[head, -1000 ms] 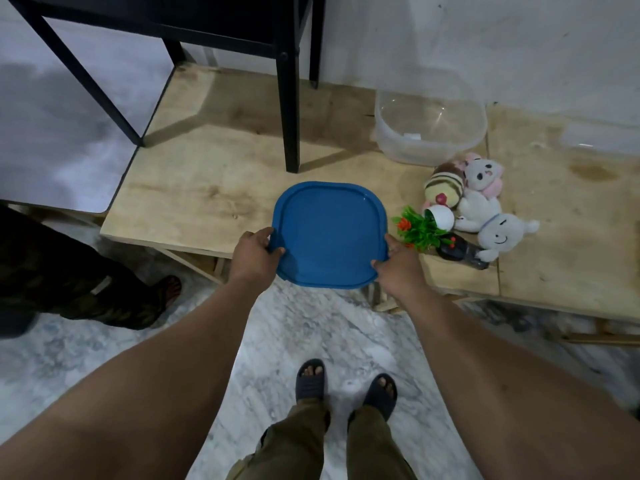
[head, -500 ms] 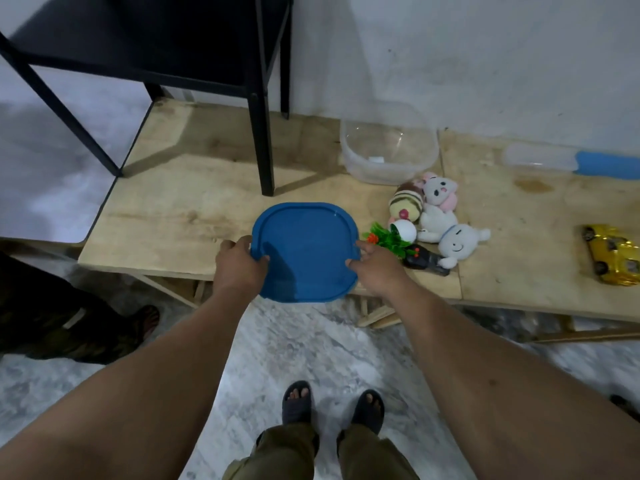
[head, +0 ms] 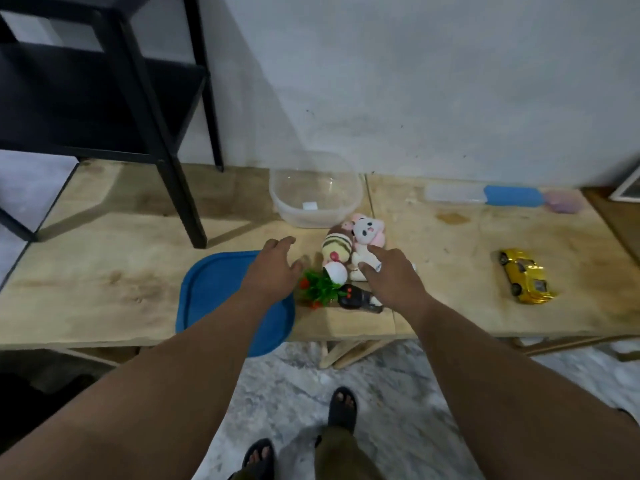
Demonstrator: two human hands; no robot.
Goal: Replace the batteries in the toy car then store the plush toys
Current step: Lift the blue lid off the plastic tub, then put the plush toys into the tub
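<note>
Bare bench (head: 104,271) lies left of the blue lid (head: 214,292); the black stand (head: 180,199) blocks the back left; toys (head: 349,258) crowd the tub's (head: 315,192) front; open wood separates them from the car (head: 526,280).

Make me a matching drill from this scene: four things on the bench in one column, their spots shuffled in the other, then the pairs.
Things:
1. blue lid
2. clear container
3. yellow toy car
4. plush toys

Places:
A. far right on the wooden bench
B. at the wall, behind the plush toys
C. overhanging the front edge
D. beneath the right hand

Pairs: 1-C, 2-B, 3-A, 4-D
</note>
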